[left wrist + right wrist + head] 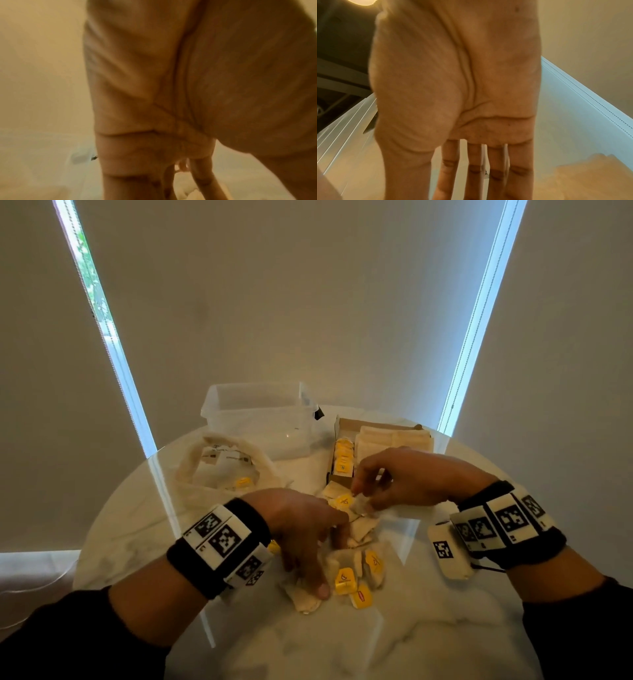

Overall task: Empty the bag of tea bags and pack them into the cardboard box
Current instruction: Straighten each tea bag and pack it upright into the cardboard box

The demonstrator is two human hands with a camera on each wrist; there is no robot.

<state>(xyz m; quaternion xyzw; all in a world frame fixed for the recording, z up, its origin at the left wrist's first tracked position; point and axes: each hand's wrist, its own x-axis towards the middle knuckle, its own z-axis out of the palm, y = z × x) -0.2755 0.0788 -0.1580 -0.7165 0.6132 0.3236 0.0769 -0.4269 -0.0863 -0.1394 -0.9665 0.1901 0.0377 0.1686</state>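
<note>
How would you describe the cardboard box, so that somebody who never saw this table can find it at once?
Start from the round marble table and go to its far edge, where a clear plastic tub stands. The cardboard box lies just right of that tub, beyond the right hand. It alone is brown and open, with packed rows of pale tea bags and yellow tags inside.

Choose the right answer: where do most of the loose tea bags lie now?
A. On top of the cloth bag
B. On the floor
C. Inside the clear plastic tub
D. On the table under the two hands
D: the loose tea bags lie heaped on the marble table beneath the left hand and right hand.
</note>
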